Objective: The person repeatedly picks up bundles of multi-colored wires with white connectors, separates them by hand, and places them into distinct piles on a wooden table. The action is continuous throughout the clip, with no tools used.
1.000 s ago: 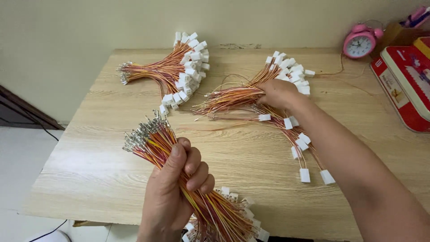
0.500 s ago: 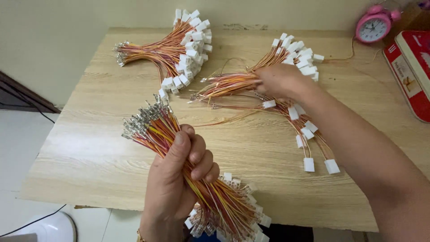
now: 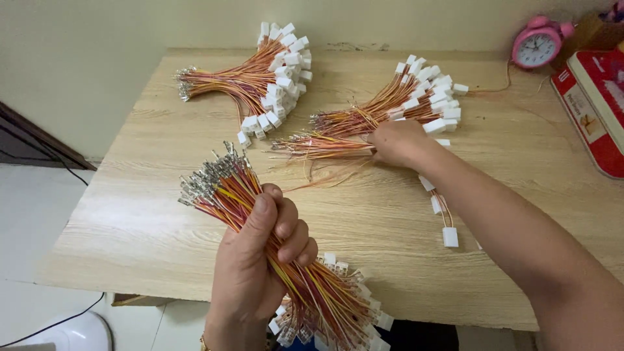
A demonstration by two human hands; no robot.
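Note:
My left hand [image 3: 260,260] grips a thick bundle of red, orange and yellow wires [image 3: 224,188], metal terminals pointing up-left and white plug connectors [image 3: 331,312] hanging below my wrist. My right hand [image 3: 400,143] reaches across the wooden table [image 3: 162,208] and closes on a smaller bunch of the same wires [image 3: 325,144] lying flat, terminals pointing left. Just behind that hand lies another wire bundle with white connectors [image 3: 422,97]. A few loose connectors [image 3: 448,234] trail under my right forearm.
A third wire bundle with white connectors [image 3: 260,78] lies at the table's back left. A pink alarm clock [image 3: 536,42] stands at the back right beside a red and white box [image 3: 595,104]. The floor shows left of the table with a white object [image 3: 71,331].
My left hand with its bundle stays about where it was. My right hand has closed on the flat bunch of wires and drawn it slightly toward the table's middle.

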